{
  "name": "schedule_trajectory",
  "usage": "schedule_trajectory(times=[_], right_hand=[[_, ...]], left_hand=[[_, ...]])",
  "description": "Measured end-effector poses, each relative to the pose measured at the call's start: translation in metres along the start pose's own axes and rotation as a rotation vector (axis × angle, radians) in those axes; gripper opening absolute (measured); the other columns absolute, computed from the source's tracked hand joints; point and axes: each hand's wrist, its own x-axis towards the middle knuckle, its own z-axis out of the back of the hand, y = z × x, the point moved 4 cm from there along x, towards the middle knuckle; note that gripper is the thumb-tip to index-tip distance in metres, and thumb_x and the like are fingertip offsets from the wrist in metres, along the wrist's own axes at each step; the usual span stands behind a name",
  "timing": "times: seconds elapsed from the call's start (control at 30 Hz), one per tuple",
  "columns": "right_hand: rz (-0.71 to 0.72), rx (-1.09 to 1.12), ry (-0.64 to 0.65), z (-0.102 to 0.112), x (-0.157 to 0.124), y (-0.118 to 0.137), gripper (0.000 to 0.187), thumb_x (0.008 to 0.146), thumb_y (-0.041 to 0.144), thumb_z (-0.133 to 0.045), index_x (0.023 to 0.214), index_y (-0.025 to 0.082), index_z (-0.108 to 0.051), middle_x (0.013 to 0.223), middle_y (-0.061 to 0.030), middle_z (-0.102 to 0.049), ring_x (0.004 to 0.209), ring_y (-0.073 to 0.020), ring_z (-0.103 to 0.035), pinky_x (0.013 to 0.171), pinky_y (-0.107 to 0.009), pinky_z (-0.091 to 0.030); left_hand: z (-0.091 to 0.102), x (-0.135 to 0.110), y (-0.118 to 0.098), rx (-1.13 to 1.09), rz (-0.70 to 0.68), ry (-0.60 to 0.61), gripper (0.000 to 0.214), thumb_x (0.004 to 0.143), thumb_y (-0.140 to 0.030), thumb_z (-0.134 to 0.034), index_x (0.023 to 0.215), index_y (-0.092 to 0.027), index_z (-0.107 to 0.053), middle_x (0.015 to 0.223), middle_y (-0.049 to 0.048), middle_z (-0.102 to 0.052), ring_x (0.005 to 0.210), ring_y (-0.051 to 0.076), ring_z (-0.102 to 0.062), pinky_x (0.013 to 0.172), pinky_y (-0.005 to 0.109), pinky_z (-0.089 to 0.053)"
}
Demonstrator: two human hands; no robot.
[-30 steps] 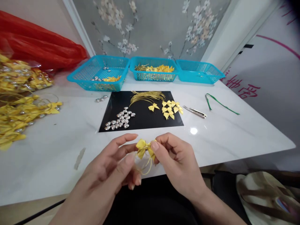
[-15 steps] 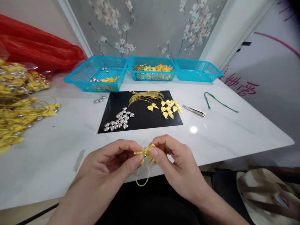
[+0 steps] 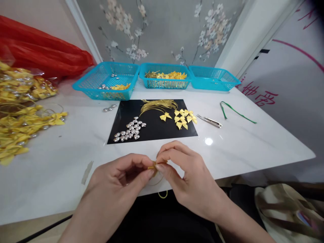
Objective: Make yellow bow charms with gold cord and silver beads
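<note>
Ribbon bow [image 3: 152, 167] seems light, soft and easy to crush, so better to hold near its middle; left hand [image 3: 117, 182] and right hand [image 3: 186, 172] both pinch it.

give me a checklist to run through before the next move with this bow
1. Left hand gripping the yellow bow: ok, pinched at the fingertips.
2. Right hand on the bow: ok, its fingertips meet the left's.
3. Bow's centre in clear view: not ok, fingers cover it.
4. Cord loop fastened to the bow: cannot tell, the join is hidden.
5. Silver beads on the black mat: ok, grouped at its left.
</note>
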Motion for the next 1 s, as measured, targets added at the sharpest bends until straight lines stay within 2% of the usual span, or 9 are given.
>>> schedule_trajectory(times=[0.17, 0.27, 0.37, 0.5, 0.6, 0.67, 0.77, 1.0], right_hand=[[-0.088, 0.012, 0.078, -0.002, 0.002, -0.004, 0.011, 0.09, 0.009, -0.059, 0.085, 0.018, -0.06, 0.091, -0.0024, -0.062, 0.086, -0.0157, -0.059, 0.08, -0.031, -0.046], [-0.069, -0.023, 0.121, -0.005, 0.002, -0.003, 0.016, 0.09, 0.004, -0.053, 0.084, 0.018, -0.057, 0.088, -0.0015, -0.06, 0.084, -0.0155, -0.057, 0.078, -0.031, -0.045], [-0.014, -0.073, 0.127, -0.009, 0.002, 0.0, 0.023, 0.088, -0.001, -0.049, 0.082, 0.019, -0.055, 0.094, -0.002, -0.06, 0.089, -0.0164, -0.056, 0.08, -0.032, -0.045], [0.059, 0.084, 0.023, -0.002, 0.005, 0.0, 0.019, 0.093, 0.004, -0.05, 0.086, 0.021, -0.056, 0.101, -0.0024, -0.058, 0.097, -0.0158, -0.057, 0.087, -0.031, -0.045], [0.014, 0.112, -0.053, 0.01, 0.01, -0.006, 0.014, 0.096, 0.013, -0.053, 0.089, 0.021, -0.061, 0.096, -0.0021, -0.06, 0.092, -0.0146, -0.059, 0.08, -0.028, -0.047], [-0.039, 0.052, -0.002, 0.012, 0.012, -0.009, 0.014, 0.095, 0.015, -0.056, 0.085, 0.021, -0.064, 0.091, -0.0013, -0.06, 0.086, -0.014, -0.06, 0.076, -0.027, -0.047], [-0.057, -0.017, 0.093, 0.007, 0.012, -0.008, 0.012, 0.092, 0.014, -0.063, 0.082, 0.02, -0.067, 0.09, 0.0, -0.062, 0.085, -0.0136, -0.061, 0.08, -0.029, -0.046], [-0.171, -0.087, 0.169, -0.003, 0.014, -0.005, 0.015, 0.087, 0.01, -0.065, 0.077, 0.018, -0.059, 0.084, 0.0001, -0.064, 0.081, -0.0157, -0.058, 0.078, -0.032, -0.045]], left_hand=[[-0.004, 0.001, -0.001, 0.005, 0.028, 0.038, 0.005, 0.08, -0.034, -0.07, 0.081, -0.03, -0.072, 0.079, -0.0034, -0.075, 0.074, 0.017, -0.068, 0.064, 0.022, -0.055], [-0.006, 0.004, -0.002, -0.031, 0.046, 0.063, 0.004, 0.081, -0.032, -0.069, 0.08, -0.028, -0.07, 0.076, -0.0037, -0.073, 0.073, 0.016, -0.067, 0.066, 0.022, -0.054], [-0.008, 0.008, 0.0, -0.083, 0.057, 0.136, 0.011, 0.083, -0.034, -0.069, 0.076, -0.025, -0.068, 0.072, -0.0031, -0.069, 0.07, 0.015, -0.065, 0.064, 0.023, -0.051], [-0.008, 0.011, 0.009, -0.171, 0.092, 0.21, 0.01, 0.083, -0.034, -0.071, 0.081, -0.024, -0.068, 0.079, -0.0014, -0.071, 0.077, 0.016, -0.066, 0.069, 0.024, -0.051], [-0.006, 0.01, 0.013, -0.224, 0.109, 0.191, 0.01, 0.081, -0.032, -0.073, 0.083, -0.024, -0.067, 0.079, -0.0027, -0.07, 0.075, 0.014, -0.065, 0.068, 0.022, -0.051], [-0.005, 0.009, 0.012, -0.225, 0.109, 0.175, 0.011, 0.081, -0.031, -0.074, 0.083, -0.024, -0.066, 0.077, -0.0035, -0.069, 0.072, 0.013, -0.065, 0.066, 0.021, -0.051], [-0.005, 0.01, 0.01, -0.203, 0.101, 0.171, 0.012, 0.081, -0.033, -0.072, 0.086, -0.025, -0.064, 0.078, -0.0029, -0.07, 0.073, 0.013, -0.065, 0.066, 0.021, -0.051], [-0.004, 0.008, 0.011, -0.145, 0.08, 0.153, 0.013, 0.083, -0.032, -0.07, 0.088, -0.026, -0.06, 0.077, -0.0043, -0.07, 0.071, 0.013, -0.064, 0.064, 0.021, -0.05]])
